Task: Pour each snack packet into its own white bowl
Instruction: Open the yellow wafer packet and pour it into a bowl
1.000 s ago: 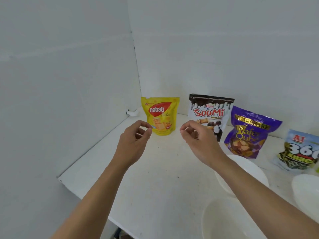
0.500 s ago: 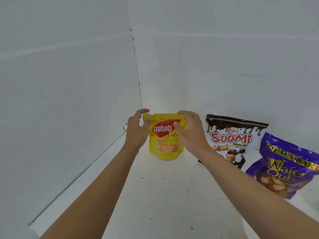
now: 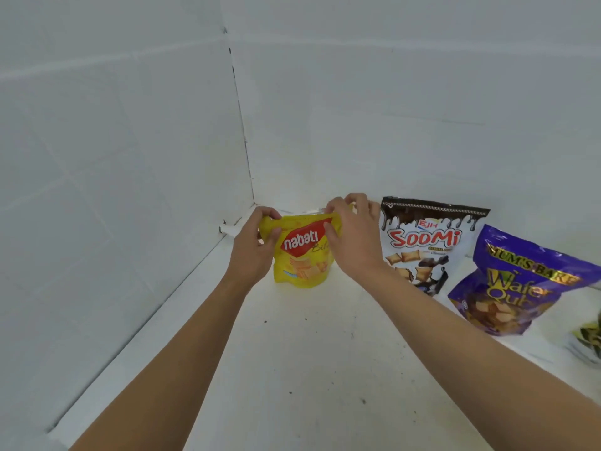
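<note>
Two hands — left hand [image 3: 252, 252], right hand [image 3: 353, 242] — pinch yellow packet [image 3: 302, 255] by top corners | perhaps torn open

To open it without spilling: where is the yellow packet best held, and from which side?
Pinch the yellow packet at the two corners of its flat top strip, one from each side. It stands upright, fuller below, so the top is thinnest; the left hand and right hand pinch there.
</note>
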A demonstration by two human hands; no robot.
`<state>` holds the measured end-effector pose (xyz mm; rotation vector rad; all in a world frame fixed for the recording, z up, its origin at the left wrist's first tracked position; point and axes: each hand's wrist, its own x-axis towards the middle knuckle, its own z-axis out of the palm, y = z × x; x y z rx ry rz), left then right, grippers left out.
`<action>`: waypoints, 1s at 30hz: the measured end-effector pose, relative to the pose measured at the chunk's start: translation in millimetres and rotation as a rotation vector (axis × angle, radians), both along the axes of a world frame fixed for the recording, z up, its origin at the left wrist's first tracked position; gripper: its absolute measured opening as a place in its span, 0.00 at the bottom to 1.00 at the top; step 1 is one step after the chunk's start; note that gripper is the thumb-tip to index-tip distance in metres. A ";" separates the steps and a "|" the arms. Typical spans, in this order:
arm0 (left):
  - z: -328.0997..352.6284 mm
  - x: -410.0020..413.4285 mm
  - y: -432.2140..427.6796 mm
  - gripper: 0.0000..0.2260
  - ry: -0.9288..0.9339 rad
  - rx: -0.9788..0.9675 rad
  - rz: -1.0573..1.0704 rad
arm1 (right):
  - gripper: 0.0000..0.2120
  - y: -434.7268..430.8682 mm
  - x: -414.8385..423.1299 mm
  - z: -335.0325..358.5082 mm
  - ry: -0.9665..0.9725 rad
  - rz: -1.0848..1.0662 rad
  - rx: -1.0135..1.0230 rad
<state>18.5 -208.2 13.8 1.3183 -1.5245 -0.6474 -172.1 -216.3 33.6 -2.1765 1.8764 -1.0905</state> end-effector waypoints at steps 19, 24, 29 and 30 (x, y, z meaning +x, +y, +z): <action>48.2 15.4 160.1 0.12 -0.182 0.209 -0.470 | 0.05 165.8 -6.0 -9.0 -0.122 0.186 0.011; 58.0 -3.2 173.4 0.11 -0.155 0.316 -0.491 | 0.04 187.6 -21.3 -11.9 -0.128 0.200 -0.009; 62.2 -15.2 187.1 0.06 -0.136 0.373 -0.408 | 0.04 193.4 -35.6 -10.9 -0.094 0.242 -0.041; 62.9 -17.9 190.4 0.06 -0.140 0.384 -0.390 | 0.04 194.5 -38.0 -10.6 -0.100 0.246 -0.039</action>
